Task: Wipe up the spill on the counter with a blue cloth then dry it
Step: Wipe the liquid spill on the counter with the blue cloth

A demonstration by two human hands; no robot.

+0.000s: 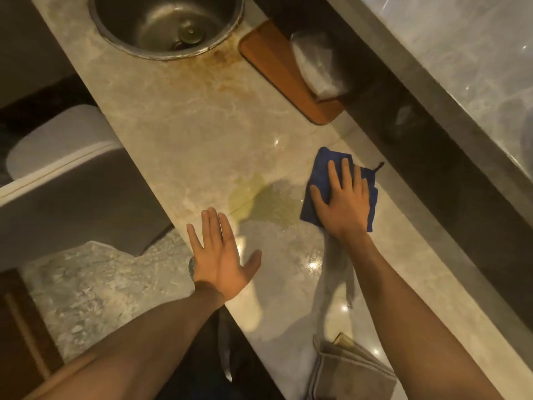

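A yellowish-green spill (pixel 261 202) spreads over the middle of the pale marble counter (pixel 178 119). Just right of it lies a folded blue cloth (pixel 318 180). My right hand (pixel 341 202) presses flat on the cloth, fingers spread over it, and covers most of its middle. My left hand (pixel 220 255) rests open, palm down, at the counter's near edge, just below and left of the spill, with nothing in it.
A round steel sink (pixel 167 24) is set into the counter at the top. A wooden tray (pixel 277 73) holding a clear bag (pixel 317 64) sits beside it on the right. A folded grey towel (pixel 350 373) lies on the counter near me. A white bin (pixel 60 140) stands below left.
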